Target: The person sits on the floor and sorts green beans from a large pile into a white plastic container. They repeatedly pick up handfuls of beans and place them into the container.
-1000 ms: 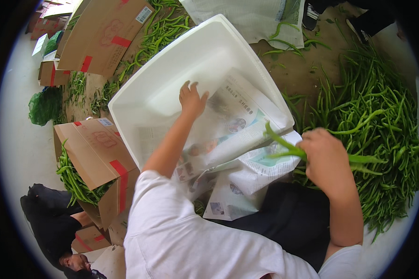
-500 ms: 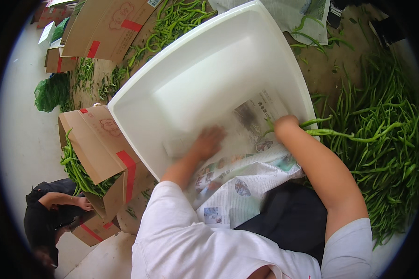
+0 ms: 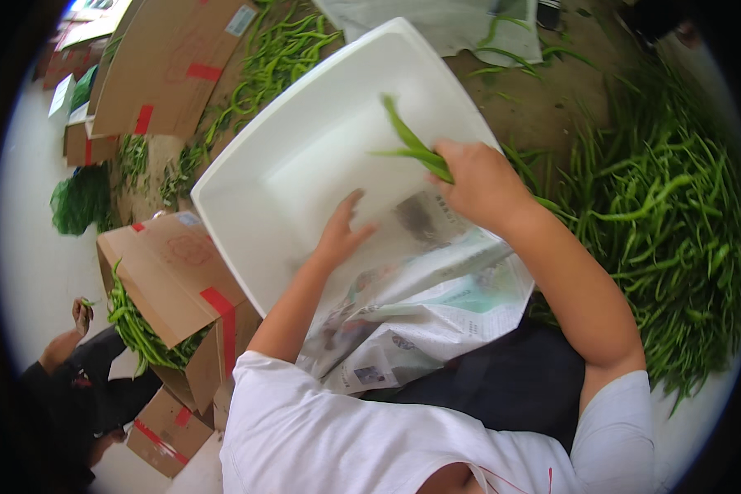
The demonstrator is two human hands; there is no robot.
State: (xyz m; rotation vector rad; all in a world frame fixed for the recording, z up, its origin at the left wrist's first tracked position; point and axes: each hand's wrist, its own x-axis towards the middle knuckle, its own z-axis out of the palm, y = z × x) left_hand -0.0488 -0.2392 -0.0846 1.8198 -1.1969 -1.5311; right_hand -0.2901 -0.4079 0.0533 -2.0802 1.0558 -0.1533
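Note:
In front of me a white foam box (image 3: 284, 119) stands tilted, its open side facing me. Printed newspaper (image 3: 440, 300) lines its near side and hangs over the near edge. My right hand (image 3: 487, 183) is closed around a few long green chili peppers (image 3: 412, 140), their tips pointing up and left inside the box. Fingers apart and holding nothing, my left hand (image 3: 342, 232) hovers within the box over its inner wall and the paper.
A large heap of green peppers (image 3: 675, 247) lies to the right. On the left stands an open cardboard box (image 3: 169, 276) full of peppers, beside a co-worker's raised hand (image 3: 82, 315). Another carton (image 3: 160, 70) and scattered peppers (image 3: 280, 62) are farther back.
My right hand has risen with the peppers from the box's right rim to above its interior. My left hand has lifted off the paper. The co-worker's hand has come up from the carton.

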